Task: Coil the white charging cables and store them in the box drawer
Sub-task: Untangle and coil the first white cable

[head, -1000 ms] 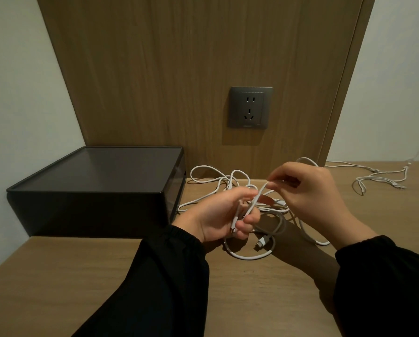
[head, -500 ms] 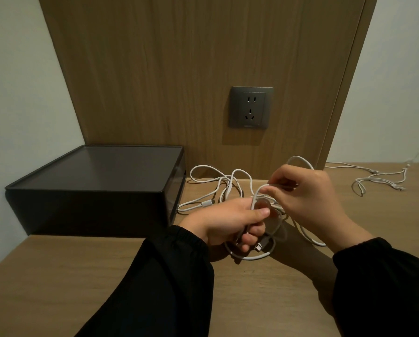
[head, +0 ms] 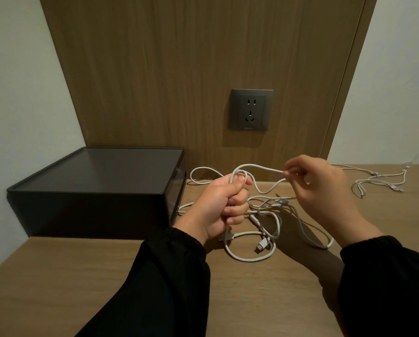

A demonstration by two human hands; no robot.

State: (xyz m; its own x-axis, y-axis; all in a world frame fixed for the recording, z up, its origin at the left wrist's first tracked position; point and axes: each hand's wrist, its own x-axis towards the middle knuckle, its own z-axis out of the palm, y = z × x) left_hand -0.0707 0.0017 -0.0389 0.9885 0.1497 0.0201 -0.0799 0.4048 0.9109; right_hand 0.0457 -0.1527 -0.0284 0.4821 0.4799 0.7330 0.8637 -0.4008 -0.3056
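The right hand, pinching the white cable, now draws toward frame right, away from the left hand clenching it; another loop is probably forming.

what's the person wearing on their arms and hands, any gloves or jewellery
Both arms are in black long sleeves. The left sleeve and the right sleeve each end in a gathered, elasticated cuff at the wrist. The left hand and the right hand are bare: no gloves, and no ring or watch shows in this view.
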